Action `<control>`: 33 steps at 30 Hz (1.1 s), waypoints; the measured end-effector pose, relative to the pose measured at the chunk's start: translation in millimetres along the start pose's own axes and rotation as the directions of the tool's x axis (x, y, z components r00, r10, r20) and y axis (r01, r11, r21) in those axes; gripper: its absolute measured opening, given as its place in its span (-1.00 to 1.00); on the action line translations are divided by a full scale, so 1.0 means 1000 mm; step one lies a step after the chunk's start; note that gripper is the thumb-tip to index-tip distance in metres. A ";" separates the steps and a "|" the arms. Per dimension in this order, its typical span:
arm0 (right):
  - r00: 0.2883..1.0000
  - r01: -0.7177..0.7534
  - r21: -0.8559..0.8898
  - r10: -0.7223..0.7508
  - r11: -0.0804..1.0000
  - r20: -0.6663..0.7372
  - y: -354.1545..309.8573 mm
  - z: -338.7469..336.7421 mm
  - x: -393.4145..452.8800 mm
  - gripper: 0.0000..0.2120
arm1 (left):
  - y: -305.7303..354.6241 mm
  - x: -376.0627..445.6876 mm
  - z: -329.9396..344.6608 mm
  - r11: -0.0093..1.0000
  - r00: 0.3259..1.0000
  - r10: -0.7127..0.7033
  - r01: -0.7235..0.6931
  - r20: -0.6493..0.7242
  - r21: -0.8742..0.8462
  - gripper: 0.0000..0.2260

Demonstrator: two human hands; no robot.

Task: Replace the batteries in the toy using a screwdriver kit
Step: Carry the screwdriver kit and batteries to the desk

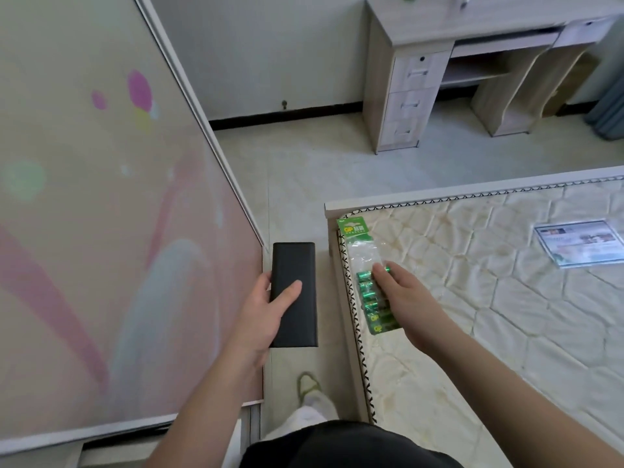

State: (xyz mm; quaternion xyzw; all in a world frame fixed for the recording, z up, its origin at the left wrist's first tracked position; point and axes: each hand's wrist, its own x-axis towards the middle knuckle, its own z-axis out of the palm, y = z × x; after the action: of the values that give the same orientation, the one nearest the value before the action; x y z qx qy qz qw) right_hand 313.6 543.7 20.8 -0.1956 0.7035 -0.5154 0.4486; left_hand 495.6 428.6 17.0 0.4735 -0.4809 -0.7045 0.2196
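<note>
Quilted cream mattress (489, 282) holds the green blister pack of batteries (366, 282) at its corner edge; my right hand (401, 292) rests on it, fingers relaxed. Left hand (266, 309) grips the flat black rectangular case (294, 292). I'd pinch the pack's edge to lift.

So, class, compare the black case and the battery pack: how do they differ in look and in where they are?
The black case is plain, dark and opaque; the battery pack is clear plastic with a green header and green cells showing. The case is held in the air by the left hand; the pack lies at the corner of the mattress, with the right hand on it. Both are long, flat and narrow.
</note>
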 end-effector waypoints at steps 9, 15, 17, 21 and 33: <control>0.997 0.047 -0.053 -0.044 0.997 0.063 -0.053 0.069 0.066 -0.75 | 0.023 0.065 -0.040 1.000 1.000 0.002 -0.002 0.018 -0.021 -0.75; 0.999 0.005 -0.073 -0.001 0.997 0.050 -0.060 0.085 0.097 -0.77 | 0.027 0.097 -0.059 0.999 0.999 -0.023 0.022 -0.022 -0.033 -0.72; 0.998 -0.018 -0.079 0.023 0.997 0.065 -0.062 0.086 0.107 -0.77 | 0.029 0.107 -0.062 0.999 0.999 -0.032 0.031 -0.029 -0.039 -0.71; 0.998 -0.030 -0.060 0.033 0.998 0.052 -0.071 0.085 0.134 -0.77 | 0.040 0.131 -0.060 0.999 0.999 -0.035 0.034 -0.029 -0.030 -0.70; 0.997 -0.001 -0.105 0.010 0.994 0.082 -0.118 0.058 0.269 -0.74 | 0.118 0.256 -0.027 0.996 0.999 -0.032 0.030 0.019 0.088 -0.77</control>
State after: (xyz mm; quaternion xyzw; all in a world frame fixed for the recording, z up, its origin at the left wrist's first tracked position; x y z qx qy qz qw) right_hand 199.0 267.2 7.6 -0.2380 0.7112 -0.4680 0.4676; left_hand 385.2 167.9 2.5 0.4831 -0.5062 -0.6906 0.1828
